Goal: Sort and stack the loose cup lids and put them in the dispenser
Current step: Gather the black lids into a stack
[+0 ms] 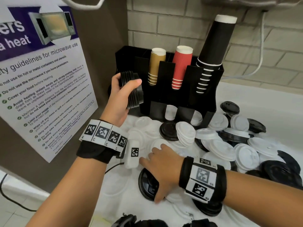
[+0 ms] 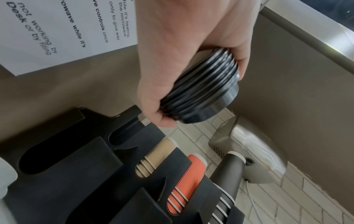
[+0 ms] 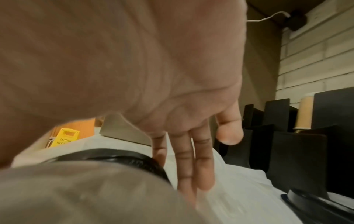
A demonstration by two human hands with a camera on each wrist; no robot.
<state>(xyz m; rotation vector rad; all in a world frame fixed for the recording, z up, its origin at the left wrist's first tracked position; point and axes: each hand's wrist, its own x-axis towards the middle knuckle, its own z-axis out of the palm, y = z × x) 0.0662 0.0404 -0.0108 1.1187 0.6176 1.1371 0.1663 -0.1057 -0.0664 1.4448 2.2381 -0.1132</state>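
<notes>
My left hand (image 1: 121,95) grips a stack of black lids (image 1: 132,90) on its side, in the air at the left end of the black dispenser (image 1: 188,89). In the left wrist view the same stack (image 2: 201,91) hangs above the dispenser's empty left slot (image 2: 57,151). My right hand (image 1: 162,171) reaches low over the counter with its fingers (image 3: 184,159) straight, touching white lids. A single black lid (image 1: 146,184) stands tilted against that palm. Whether the thumb holds it is hidden. Loose white and black lids (image 1: 229,145) lie piled to the right.
Stacks of brown cups (image 1: 155,66), red cups (image 1: 180,66) and black cups (image 1: 214,41) fill the dispenser's upper slots. A microwave poster (image 1: 41,79) covers the left wall. Another pile of black lids (image 1: 208,208) sits below my right wrist. White lids show in the lower slots (image 1: 170,112).
</notes>
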